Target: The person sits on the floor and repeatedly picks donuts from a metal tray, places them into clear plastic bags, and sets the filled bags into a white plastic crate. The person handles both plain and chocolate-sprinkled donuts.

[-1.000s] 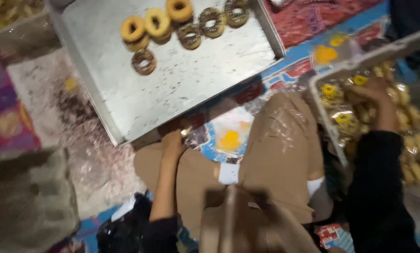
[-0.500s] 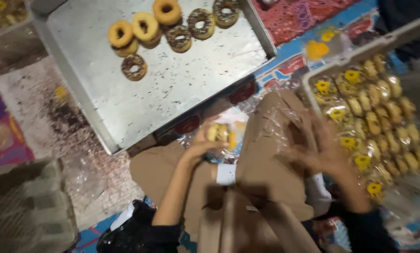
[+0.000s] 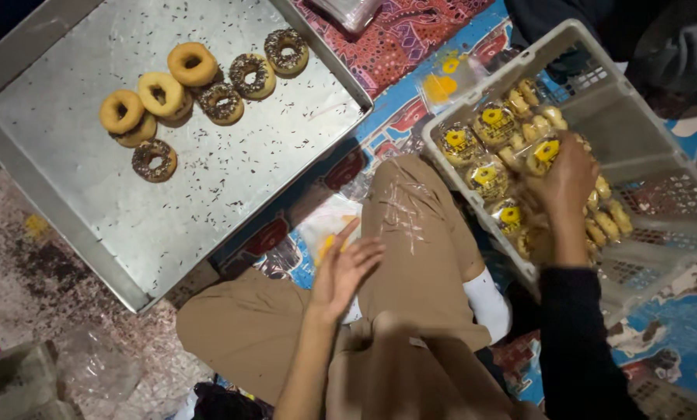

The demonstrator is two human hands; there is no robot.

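My right hand (image 3: 566, 183) rested, fingers bent, on bagged doughnuts (image 3: 492, 148) in the crate (image 3: 636, 132); my left hand (image 3: 344, 268) hovered unclenched over an empty bag (image 3: 325, 225) beside the tray (image 3: 208, 210).

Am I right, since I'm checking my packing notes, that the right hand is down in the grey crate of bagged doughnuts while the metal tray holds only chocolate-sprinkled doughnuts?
Not quite. The head view shows the right hand in the grey crate of bagged doughnuts, but the metal tray holds a mix: plain doughnuts beside chocolate-sprinkled doughnuts.
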